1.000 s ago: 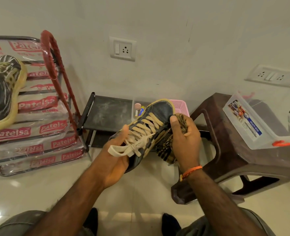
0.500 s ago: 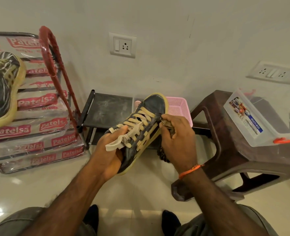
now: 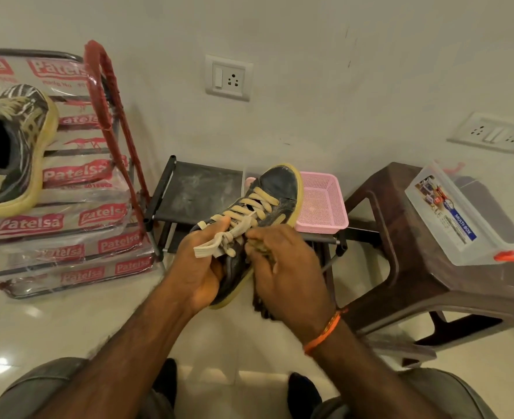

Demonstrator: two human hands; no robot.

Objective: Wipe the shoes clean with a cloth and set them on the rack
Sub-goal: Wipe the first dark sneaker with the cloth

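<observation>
Single head-worn wide-angle view, forward and down, close over floor (image 3: 68,322) beside wall (image 3: 310,86).

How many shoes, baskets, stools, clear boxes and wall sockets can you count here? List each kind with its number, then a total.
Shoes: 2 (one held, one on the rack)
Baskets: 1
Stools: 1
Clear boxes: 1
Wall sockets: 2
Total: 7

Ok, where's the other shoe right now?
In the head view it lies at far left, on the rack wrapped in Patelsa-printed plastic, well left of the shoe in the hands: the other shoe.
</observation>
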